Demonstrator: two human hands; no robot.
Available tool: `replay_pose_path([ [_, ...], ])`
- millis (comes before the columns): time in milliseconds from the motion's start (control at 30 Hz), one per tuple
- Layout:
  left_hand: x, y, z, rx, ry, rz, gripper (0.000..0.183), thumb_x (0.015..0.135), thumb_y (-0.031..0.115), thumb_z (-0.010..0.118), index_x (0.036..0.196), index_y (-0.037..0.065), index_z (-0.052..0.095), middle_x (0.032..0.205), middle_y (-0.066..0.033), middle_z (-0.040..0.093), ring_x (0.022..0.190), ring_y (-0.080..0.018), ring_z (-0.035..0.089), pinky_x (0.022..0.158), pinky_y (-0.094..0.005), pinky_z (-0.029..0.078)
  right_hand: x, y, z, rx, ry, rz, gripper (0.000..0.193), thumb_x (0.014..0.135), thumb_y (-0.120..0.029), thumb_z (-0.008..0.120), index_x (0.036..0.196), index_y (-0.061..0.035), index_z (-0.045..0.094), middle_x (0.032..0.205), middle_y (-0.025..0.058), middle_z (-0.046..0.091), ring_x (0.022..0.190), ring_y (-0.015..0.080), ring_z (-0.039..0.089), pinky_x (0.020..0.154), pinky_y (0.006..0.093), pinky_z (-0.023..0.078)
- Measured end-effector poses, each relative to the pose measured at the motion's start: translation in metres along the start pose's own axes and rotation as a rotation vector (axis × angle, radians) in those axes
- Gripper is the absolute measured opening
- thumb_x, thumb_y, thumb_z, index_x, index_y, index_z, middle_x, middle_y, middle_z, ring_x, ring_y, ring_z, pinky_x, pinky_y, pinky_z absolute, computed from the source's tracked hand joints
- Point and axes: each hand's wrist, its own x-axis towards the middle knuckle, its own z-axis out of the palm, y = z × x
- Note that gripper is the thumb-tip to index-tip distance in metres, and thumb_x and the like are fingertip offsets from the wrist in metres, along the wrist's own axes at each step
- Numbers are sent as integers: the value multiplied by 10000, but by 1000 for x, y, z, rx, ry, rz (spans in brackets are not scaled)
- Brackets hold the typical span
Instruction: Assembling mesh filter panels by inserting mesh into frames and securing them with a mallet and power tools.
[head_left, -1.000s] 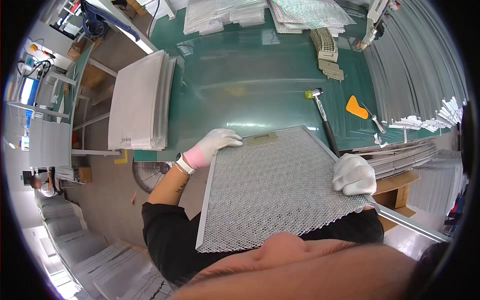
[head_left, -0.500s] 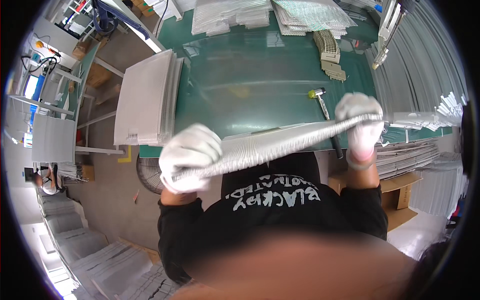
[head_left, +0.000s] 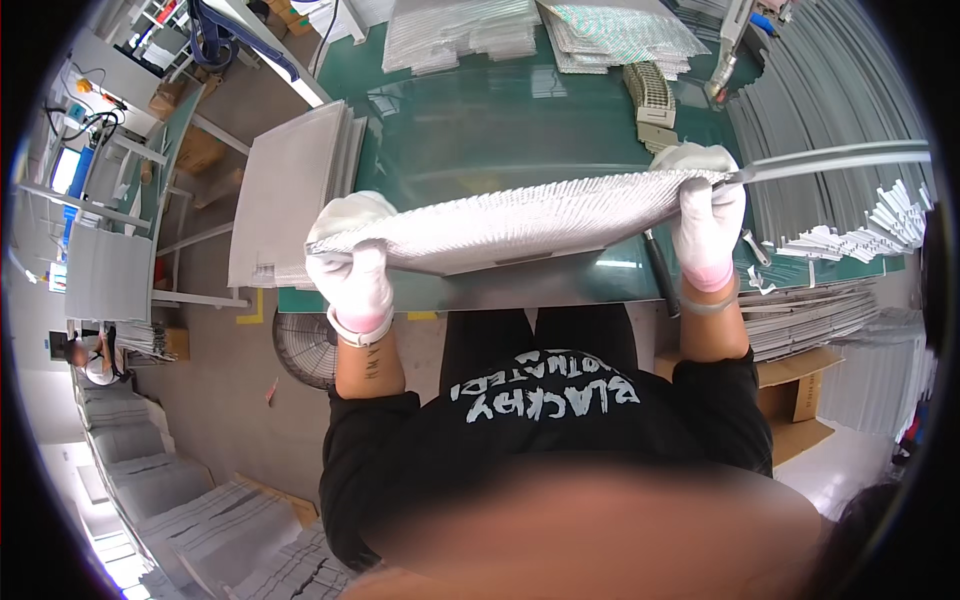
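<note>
A white pleated filter panel spans between my two gloved hands above the near edge of the green table. My left hand is closed around its left end, thumb on the near side. At the other end my right hand grips the panel the same way. A long grey strip runs off to the right from that end; whether my right hand holds it too, I cannot tell. Beside my right hand lies the dark handle of a mallet, its head hidden behind the panel.
White panels are stacked at the table's left. Clear-wrapped stacks and beige slotted pieces lie at the back. A hanging metal tool and many long grey strips occupy the right. A floor fan stands below left.
Both hands have moved the panel away from my body, and its pleated face shows more broadly. A grey strip now reaches its right end. The hanging tool has swung left.
</note>
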Motion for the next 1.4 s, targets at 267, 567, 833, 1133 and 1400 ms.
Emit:
replay_pose_path([
  [267, -18, 16, 0, -122, -402, 43, 344, 894, 328, 631, 763, 10, 613, 662, -107, 619, 622, -234, 627, 595, -344, 491, -17, -14, -2, 74, -206, -172, 166, 954, -149, 581, 847, -22, 594, 748, 104, 646, 673, 205, 614, 639, 335, 485],
  [567, -108, -34, -66, 1173, -931, -649, 226, 868, 222, 547, 1019, 120, 680, 1008, -96, 672, 959, -302, 634, 815, -416, 509, -53, -54, -11, -54, -594, -137, 134, 691, -187, 649, 676, -58, 619, 823, 70, 709, 748, 242, 667, 649, 357, 526],
  [833, -111, -58, -72, 1088, -1017, -598, 221, 867, 140, 529, 1043, 119, 660, 1055, -92, 640, 1025, -287, 607, 867, -387, 498, -46, -53, -7, -81, -600, -108, 195, 606, -242, 641, 601, -59, 572, 751, 78, 691, 700, 238, 660, 616, 341, 512],
  [1133, -123, -77, -84, 844, -930, -545, 211, 838, 98, 548, 1025, 68, 639, 1075, -92, 648, 1041, -282, 599, 901, -371, 484, -52, -49, 3, -44, -425, -99, 259, 728, -263, 666, 610, -55, 566, 697, 100, 674, 616, 254, 639, 591, 345, 503],
  [1400, -131, -77, -83, 861, -865, -564, 177, 802, 103, 589, 953, 45, 661, 1053, -99, 659, 1016, -291, 611, 914, -364, 473, -54, -36, 7, 31, -225, -94, 407, 837, -385, 688, 621, -59, 575, 667, 109, 664, 597, 250, 618, 573, 333, 487],
])
